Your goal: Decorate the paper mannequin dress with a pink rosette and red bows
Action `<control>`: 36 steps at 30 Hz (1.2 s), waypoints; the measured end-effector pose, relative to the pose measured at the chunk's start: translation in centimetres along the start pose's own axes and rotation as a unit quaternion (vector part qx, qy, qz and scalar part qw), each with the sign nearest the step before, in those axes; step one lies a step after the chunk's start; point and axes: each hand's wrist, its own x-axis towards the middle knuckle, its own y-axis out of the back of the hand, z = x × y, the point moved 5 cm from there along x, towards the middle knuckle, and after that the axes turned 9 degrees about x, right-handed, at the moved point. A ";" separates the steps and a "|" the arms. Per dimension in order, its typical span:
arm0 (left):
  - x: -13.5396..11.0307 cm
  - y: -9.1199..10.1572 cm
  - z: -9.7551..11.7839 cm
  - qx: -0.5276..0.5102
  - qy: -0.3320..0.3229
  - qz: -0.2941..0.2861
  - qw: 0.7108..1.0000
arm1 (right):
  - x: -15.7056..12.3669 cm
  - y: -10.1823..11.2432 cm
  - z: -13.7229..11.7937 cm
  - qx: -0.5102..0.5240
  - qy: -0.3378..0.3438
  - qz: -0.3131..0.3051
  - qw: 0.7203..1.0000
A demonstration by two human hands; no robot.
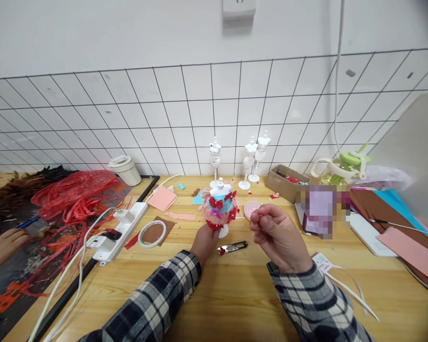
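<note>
My left hand (204, 242) grips the base of a small white mannequin doll (220, 204) dressed in a blue and pink skirt with red bows. It is held upright above the wooden table (235, 289). My right hand (280, 236) is beside it to the right, fingers pinched closed on something too small to make out. Small black thread snips (232, 247) lie on the table between my hands. A pink round disc (252, 209) lies just behind my right hand.
Three bare white mannequin stands (250, 161) are by the tiled wall. Nearby are a cardboard box (286, 182), a green-lidded cup (344, 171), a white power strip (119, 232), a tape ring (151, 233), red plastic strips (74, 194), pink and brown felt sheets (406, 232). Another person's hand (3, 247) rests far left.
</note>
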 end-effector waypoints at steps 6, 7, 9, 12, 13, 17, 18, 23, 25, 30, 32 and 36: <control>-0.1 0.3 0.4 -0.003 -0.008 0.009 1.000 | -0.1 0.1 -0.3 -0.042 0.040 0.039 0.998; -0.1 0.3 0.4 -0.004 -0.011 0.010 1.000 | -0.1 0.1 -0.3 -0.045 0.039 0.046 0.997; -0.1 0.4 0.5 -0.005 -0.015 0.012 1.000 | -0.1 0.2 -0.4 -0.043 0.038 0.055 0.997; -0.1 0.3 0.5 0.006 -0.019 0.012 1.000 | -0.1 0.2 -0.4 -0.040 0.051 0.057 0.996; -0.1 0.2 0.5 0.011 -0.019 0.011 1.000 | -0.1 0.1 -0.4 -0.046 0.061 0.055 0.996; -0.2 -0.1 0.3 0.025 -0.024 0.003 0.999 | 0.0 -0.3 -0.5 -0.136 0.134 0.026 0.981; -0.2 -0.1 0.3 0.028 -0.027 0.002 0.999 | 0.0 -0.5 -0.6 -0.192 0.168 0.018 0.967; -0.4 -0.2 0.7 0.037 -0.046 -0.001 0.998 | -0.3 -2.1 -0.7 -0.526 0.410 0.002 0.745; -0.4 -0.2 0.8 0.041 -0.053 -0.006 0.998 | -0.1 -2.6 0.0 -0.578 0.467 -0.021 0.669; -0.5 -0.2 1.0 0.048 -0.063 -0.012 0.997 | 0.6 -2.2 1.2 -0.615 0.520 -0.044 0.592; -0.4 -0.2 1.1 0.050 -0.066 -0.015 0.996 | 0.9 -1.8 1.3 -0.614 0.519 -0.039 0.593; -0.2 0.0 1.1 0.060 -0.062 -0.016 0.996 | 1.0 -1.5 0.9 -0.609 0.529 -0.028 0.590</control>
